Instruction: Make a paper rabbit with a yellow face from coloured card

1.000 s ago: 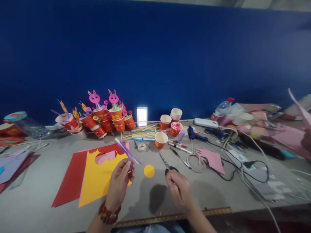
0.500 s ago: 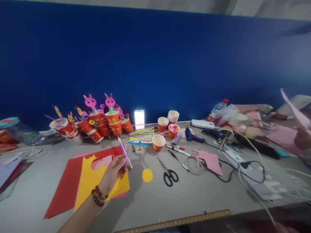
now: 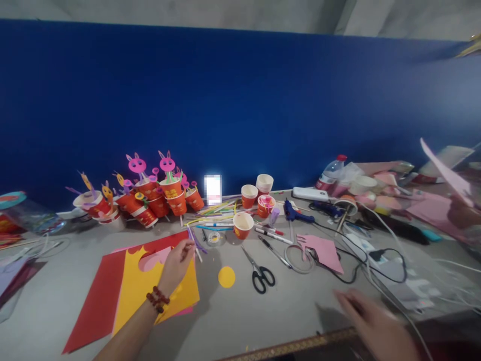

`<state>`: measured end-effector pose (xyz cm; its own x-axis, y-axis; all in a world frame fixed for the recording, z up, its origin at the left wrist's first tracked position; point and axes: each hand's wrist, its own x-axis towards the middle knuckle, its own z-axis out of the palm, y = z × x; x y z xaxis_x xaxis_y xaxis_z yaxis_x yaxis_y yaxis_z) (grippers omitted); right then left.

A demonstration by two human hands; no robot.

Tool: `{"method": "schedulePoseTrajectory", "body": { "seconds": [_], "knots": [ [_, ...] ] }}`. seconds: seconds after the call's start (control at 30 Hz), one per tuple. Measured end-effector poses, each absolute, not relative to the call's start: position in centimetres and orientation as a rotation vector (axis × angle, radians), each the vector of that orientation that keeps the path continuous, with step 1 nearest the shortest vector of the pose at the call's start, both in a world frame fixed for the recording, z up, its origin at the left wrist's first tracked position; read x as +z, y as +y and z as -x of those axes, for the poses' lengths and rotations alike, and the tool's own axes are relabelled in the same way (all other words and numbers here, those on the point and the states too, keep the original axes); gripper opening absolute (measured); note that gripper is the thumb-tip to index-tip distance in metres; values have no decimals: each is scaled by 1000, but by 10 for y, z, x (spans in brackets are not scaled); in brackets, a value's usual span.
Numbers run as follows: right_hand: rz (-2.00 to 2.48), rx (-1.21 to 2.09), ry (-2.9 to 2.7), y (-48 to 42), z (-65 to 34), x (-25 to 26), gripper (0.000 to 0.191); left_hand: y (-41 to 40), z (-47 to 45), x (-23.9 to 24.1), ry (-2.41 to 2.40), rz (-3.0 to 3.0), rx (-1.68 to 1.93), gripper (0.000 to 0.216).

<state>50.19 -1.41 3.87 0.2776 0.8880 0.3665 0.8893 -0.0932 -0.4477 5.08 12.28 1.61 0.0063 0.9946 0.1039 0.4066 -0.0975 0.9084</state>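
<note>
Purple sticks (image 3: 194,237), short of the counter (image 3: 233,326)'s back edge! Left hand (image 3: 178,261) curled at them, grip impossible to tell; right hand (image 3: 376,323), blurred, loosely open near the front edge, nothing visible inside. Light, bendy, probably: pinch mid-length.

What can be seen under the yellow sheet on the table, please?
Red paper emerges along its left and top edges, and pink paper shows through its cutout; whatever else the yellow sheet covers cannot be seen.
</note>
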Motion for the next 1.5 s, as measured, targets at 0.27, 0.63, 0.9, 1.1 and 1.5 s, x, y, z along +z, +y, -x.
{"method": "schedulePoseTrajectory", "body": {
  "seconds": [0.27, 0.63, 0.9, 1.1, 1.5],
  "knots": [
    [1365, 380, -2206, 74, -348, 47, 14, 188, -91, 43, 1511, -2276, 761, 17],
    [1478, 354, -2180, 80, -351, 17, 17, 237, -115, 53, 1647, -2581, 257, 35],
    [1302, 827, -1806, 76, -335, 24, 19, 160, -77, 71, 1792, -2416, 566, 26],
    [1046, 1452, -1277, 66, -282, 29, 40, 67, -95, 52, 1151, -2378, 694, 20],
    [981, 1252, -812, 41, -315, 45, 30, 40, -89, 42, 1244, -1779, 559, 52]
  ]
}}
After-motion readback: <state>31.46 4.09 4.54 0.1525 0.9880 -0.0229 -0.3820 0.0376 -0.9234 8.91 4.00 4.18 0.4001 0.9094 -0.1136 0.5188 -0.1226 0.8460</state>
